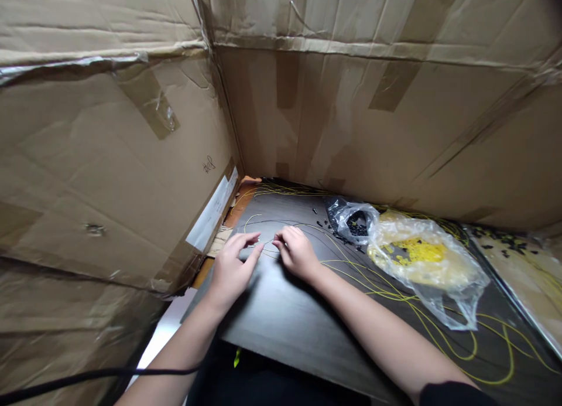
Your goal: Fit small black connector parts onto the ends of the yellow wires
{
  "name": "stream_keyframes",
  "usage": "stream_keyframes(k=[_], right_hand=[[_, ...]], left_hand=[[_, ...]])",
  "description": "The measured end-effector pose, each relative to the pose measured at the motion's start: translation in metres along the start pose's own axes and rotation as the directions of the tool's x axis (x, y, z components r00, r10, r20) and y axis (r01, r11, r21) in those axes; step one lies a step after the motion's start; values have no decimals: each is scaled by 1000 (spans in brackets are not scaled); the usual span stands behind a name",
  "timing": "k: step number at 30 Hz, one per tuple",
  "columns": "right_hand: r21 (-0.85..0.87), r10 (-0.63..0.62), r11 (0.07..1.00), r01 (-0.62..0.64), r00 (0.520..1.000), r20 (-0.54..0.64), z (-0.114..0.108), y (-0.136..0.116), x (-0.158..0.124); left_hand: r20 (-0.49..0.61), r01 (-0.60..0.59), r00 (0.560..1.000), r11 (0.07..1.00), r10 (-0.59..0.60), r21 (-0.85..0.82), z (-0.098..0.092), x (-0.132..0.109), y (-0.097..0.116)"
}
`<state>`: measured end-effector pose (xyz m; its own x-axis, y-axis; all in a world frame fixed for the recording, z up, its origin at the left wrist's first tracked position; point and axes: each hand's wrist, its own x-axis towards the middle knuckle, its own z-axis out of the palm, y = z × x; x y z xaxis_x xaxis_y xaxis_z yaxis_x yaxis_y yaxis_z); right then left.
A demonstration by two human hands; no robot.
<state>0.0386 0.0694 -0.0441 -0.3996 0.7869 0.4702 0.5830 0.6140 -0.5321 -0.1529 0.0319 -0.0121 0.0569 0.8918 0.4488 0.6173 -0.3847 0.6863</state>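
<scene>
Both my hands are over the dark tabletop [263, 312], a small gap between their fingertips. My left hand [232, 268] has thumb and fingers apart, close to the end of a thin wire [268, 242]. Pinched in the fingers of my right hand [296, 252] is that wire, which spans the gap toward the left hand. A small pale piece near the left fingertips is too small to name. Long yellow wires [351, 265] run from behind the right hand across the table to the right.
A clear plastic bag [465, 300] with yellow small parts [421, 251] lies to the right, beside a smaller bag of black parts [357, 224]. Loose black bits lie near them. Cardboard walls [333, 125] close in the left and back. A black cable [96, 374] crosses my left forearm.
</scene>
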Motion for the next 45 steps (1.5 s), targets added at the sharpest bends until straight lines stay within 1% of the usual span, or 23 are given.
stream_keyframes(k=[8,12,15,18,20,22,24,26,28,29,31,33,35,36,37,38,39,40,41,42,43,45], right_hand=[[77,-11,997,21,993,-117,2,2,-5],[127,-30,991,54,982,-186,1,0,-8],[168,-44,982,85,972,-232,-1,-3,-9],[220,-60,968,117,966,-250,-2,-8,-8],[256,-65,958,132,965,-254,-2,-11,-7],[322,-43,939,119,971,-236,-3,-15,-7],[435,13,898,66,984,-176,-8,-20,-6],[545,88,838,-35,994,-71,-16,-26,-7],[601,168,781,-173,984,66,-27,-31,-10],[608,206,753,-251,968,144,-34,-32,-13],[575,271,717,-395,917,292,-51,-31,-22],[464,334,727,-506,852,404,-70,-24,-35],[329,402,751,-573,791,461,-89,-14,-50],[280,433,746,-605,759,486,-98,-8,-57],[237,457,729,-643,714,531,-106,-3,-63],[202,467,723,-661,682,563,-113,3,-67],[160,472,749,-643,687,552,-118,7,-68],[91,476,805,-586,730,491,-121,12,-66],[-1,460,864,-503,789,407,-122,16,-61],[-99,425,904,-416,847,320,-121,20,-52],[-187,385,920,-345,886,259,-116,23,-41],[-230,356,925,-302,902,246,-101,30,-12]], left_hand=[[17,-14,1000,999,14,-44,3,0,4],[0,36,999,991,-37,-127,5,-1,8],[27,81,997,969,-77,-233,9,0,9],[95,160,987,903,-132,-400,17,2,10],[120,228,974,818,-194,-528,23,3,11],[149,293,954,706,-260,-644,27,5,14],[207,367,924,593,-322,-717,30,6,18],[267,449,877,483,-400,-752,32,8,21],[312,511,823,378,-475,-772,33,11,22],[326,529,802,342,-500,-777,32,13,21],[339,547,781,314,-524,-776,32,18,17],[325,548,775,321,-542,-772,29,24,11],[301,545,756,303,-581,-782,25,30,4],[295,544,743,284,-601,-790,23,32,0],[299,547,729,263,-615,-795,21,33,-3],[306,550,720,243,-622,-799,19,33,-7],[325,557,716,226,-618,-799,18,32,-10],[351,569,716,213,-604,-795,17,30,-12],[383,583,719,203,-580,-786,17,27,-15],[424,604,722,198,-547,-772,17,23,-16],[465,625,723,197,-510,-756,17,20,-17],[520,653,725,213,-452,-726,19,13,-18]])
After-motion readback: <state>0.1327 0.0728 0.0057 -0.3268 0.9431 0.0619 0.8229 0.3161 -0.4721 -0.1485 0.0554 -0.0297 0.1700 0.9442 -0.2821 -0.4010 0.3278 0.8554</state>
